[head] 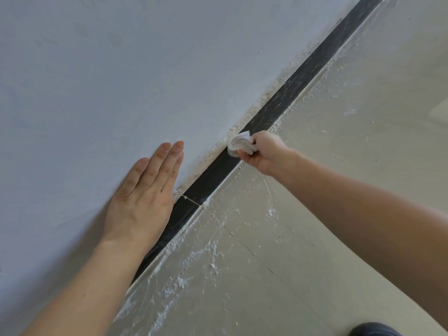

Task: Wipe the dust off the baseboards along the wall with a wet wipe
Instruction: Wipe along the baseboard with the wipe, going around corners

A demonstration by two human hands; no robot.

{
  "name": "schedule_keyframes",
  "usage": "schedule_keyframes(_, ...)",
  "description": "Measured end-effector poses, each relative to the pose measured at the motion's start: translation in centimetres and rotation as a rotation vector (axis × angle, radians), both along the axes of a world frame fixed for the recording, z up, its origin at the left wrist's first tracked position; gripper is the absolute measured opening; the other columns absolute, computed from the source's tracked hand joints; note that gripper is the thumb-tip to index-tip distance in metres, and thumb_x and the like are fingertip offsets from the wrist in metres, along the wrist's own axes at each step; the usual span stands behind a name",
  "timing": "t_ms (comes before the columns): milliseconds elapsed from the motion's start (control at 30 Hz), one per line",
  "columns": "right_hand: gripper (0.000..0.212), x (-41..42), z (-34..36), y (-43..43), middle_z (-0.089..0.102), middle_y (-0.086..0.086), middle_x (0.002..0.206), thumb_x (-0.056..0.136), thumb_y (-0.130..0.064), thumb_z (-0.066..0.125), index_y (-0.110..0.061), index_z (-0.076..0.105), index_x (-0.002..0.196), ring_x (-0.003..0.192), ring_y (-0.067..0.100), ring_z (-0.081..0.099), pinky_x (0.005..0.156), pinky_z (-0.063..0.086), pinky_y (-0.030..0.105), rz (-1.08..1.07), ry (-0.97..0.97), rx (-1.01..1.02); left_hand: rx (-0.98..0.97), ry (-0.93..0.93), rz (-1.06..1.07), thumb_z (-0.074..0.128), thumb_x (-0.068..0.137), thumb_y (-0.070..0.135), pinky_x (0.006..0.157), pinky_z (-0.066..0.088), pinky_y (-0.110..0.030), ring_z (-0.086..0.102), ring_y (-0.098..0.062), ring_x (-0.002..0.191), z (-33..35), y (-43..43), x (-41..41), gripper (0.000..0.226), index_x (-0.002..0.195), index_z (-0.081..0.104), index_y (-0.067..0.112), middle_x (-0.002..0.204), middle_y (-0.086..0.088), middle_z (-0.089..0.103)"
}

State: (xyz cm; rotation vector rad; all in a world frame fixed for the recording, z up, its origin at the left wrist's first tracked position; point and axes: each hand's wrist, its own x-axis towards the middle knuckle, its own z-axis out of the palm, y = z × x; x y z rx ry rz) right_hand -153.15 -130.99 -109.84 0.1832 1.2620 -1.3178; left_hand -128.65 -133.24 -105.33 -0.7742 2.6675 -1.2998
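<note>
Head view. The right hand (263, 151) grips a bunched white wet wipe (240, 144), with the fingers curled round it. The wipe presses on the upper edge of the black baseboard (291, 93), where the strip meets the wall (121, 69). The left hand (143, 197) lies flat on the wall just above the baseboard. Its fingers are straight and together, and it holds nothing.

Probable faults:
- Crusted white residue (244, 117) lines the upper edge. It could snag or tear the wipe.
- The wad offers only a small contact face, so the lower part of the strip may be missed.
- A loaded wipe is likely to smear grey film rather than lift it.
- Moisture carried onto the painted wall may leave marks.
- Loosened crumbs would drop onto the speckled floor (339, 190).
</note>
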Motion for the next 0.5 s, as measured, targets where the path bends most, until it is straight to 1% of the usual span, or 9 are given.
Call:
schedule_keyframes(100, 0.023, -1.7, -0.7, 0.2, 0.064, 0.019, 0.104, 0.098, -0.012, 0.042, 0.000, 0.061, 0.105, 0.068, 0.020, 0.063, 0.049, 0.054, 0.020, -0.279, -0.026, -0.012, 0.004, -0.002, 0.002, 0.028, 0.093, 0.024, 0.116, -0.013, -0.034, -0.003, -0.018, 0.146, 0.1, 0.0, -0.1, 0.065, 0.151, 0.004, 0.006, 0.159, -0.004, -0.003)
schedule_keyframes(133, 0.024, -1.5, -0.9, 0.6, 0.063, 0.018, 0.101, 0.099, -0.017, 0.042, -0.002, 0.059, 0.105, 0.066, 0.020, 0.062, 0.051, 0.054, 0.022, -0.332, -0.015, 0.014, 0.000, -0.006, 0.002, 0.027, 0.094, 0.025, 0.116, -0.013, -0.034, -0.003, -0.018, 0.146, 0.1, 0.0, -0.1, 0.064, 0.151, 0.004, 0.006, 0.159, -0.004, -0.003)
schedule_keyframes(167, 0.024, -0.8, -1.2, 1.0, 0.062, 0.016, 0.095, 0.099, -0.022, 0.043, -0.004, 0.058, 0.100, 0.063, 0.019, 0.060, 0.053, 0.053, 0.023, -0.339, 0.008, 0.050, -0.003, -0.008, 0.003, 0.026, 0.094, 0.026, 0.116, -0.013, -0.034, -0.003, -0.018, 0.146, 0.1, 0.0, -0.1, 0.064, 0.151, 0.004, 0.006, 0.159, -0.004, -0.003)
schedule_keyframes(233, 0.023, 1.9, -2.0, 2.3, 0.058, 0.014, 0.083, 0.097, -0.026, 0.045, -0.009, 0.052, 0.085, 0.061, 0.021, 0.057, 0.060, 0.051, 0.030, -0.188, 0.070, 0.120, -0.005, -0.007, 0.003, 0.027, 0.094, 0.027, 0.116, -0.013, -0.034, -0.003, -0.018, 0.146, 0.1, 0.1, -0.1, 0.065, 0.151, 0.004, 0.006, 0.159, -0.004, -0.004)
schedule_keyframes(267, 0.020, 3.8, -2.4, 2.9, 0.058, 0.015, 0.083, 0.096, -0.024, 0.047, -0.009, 0.052, 0.084, 0.064, 0.023, 0.059, 0.064, 0.052, 0.032, -0.053, 0.059, 0.126, -0.007, -0.005, 0.003, 0.028, 0.093, 0.027, 0.116, -0.012, -0.034, -0.003, -0.018, 0.146, 0.1, 0.1, -0.2, 0.065, 0.151, 0.005, 0.006, 0.159, -0.004, -0.003)
schedule_keyframes(333, 0.012, 7.7, -3.0, 3.8, 0.062, 0.019, 0.096, 0.092, -0.015, 0.050, -0.005, 0.054, 0.096, 0.077, 0.029, 0.066, 0.068, 0.058, 0.034, 0.215, -0.061, 0.114, -0.011, 0.004, -0.004, 0.028, 0.093, 0.026, 0.116, -0.008, -0.033, -0.001, -0.018, 0.145, 0.1, 0.0, -0.3, 0.065, 0.151, 0.006, 0.006, 0.159, -0.004, -0.002)
schedule_keyframes(367, 0.016, 9.5, -3.3, 4.1, 0.062, 0.023, 0.104, 0.090, -0.011, 0.049, -0.002, 0.053, 0.103, 0.085, 0.032, 0.067, 0.072, 0.059, 0.035, 0.301, -0.133, 0.106, -0.011, 0.005, -0.006, 0.028, 0.093, 0.026, 0.115, -0.007, -0.033, 0.000, -0.018, 0.145, 0.1, 0.0, -0.3, 0.064, 0.151, 0.006, 0.006, 0.159, -0.004, -0.001)
schedule_keyframes(433, 0.022, 12.2, -3.5, 4.0, 0.060, 0.029, 0.115, 0.091, -0.005, 0.047, 0.001, 0.050, 0.112, 0.097, 0.037, 0.066, 0.079, 0.058, 0.039, 0.328, -0.258, 0.091, -0.015, -0.009, -0.006, 0.026, 0.093, 0.027, 0.115, -0.007, -0.034, -0.001, -0.017, 0.146, 0.2, 0.1, -0.4, 0.065, 0.151, 0.004, 0.006, 0.159, -0.004, -0.002)
schedule_keyframes(500, 0.021, 13.2, -3.5, 3.5, 0.058, 0.030, 0.119, 0.092, -0.002, 0.046, 0.001, 0.049, 0.112, 0.100, 0.037, 0.065, 0.080, 0.058, 0.040, 0.265, -0.330, 0.087, -0.010, -0.020, -0.006, 0.025, 0.093, 0.027, 0.115, -0.008, -0.034, -0.002, -0.018, 0.146, 0.4, 0.2, -0.4, 0.065, 0.151, 0.002, 0.006, 0.159, -0.004, -0.004)
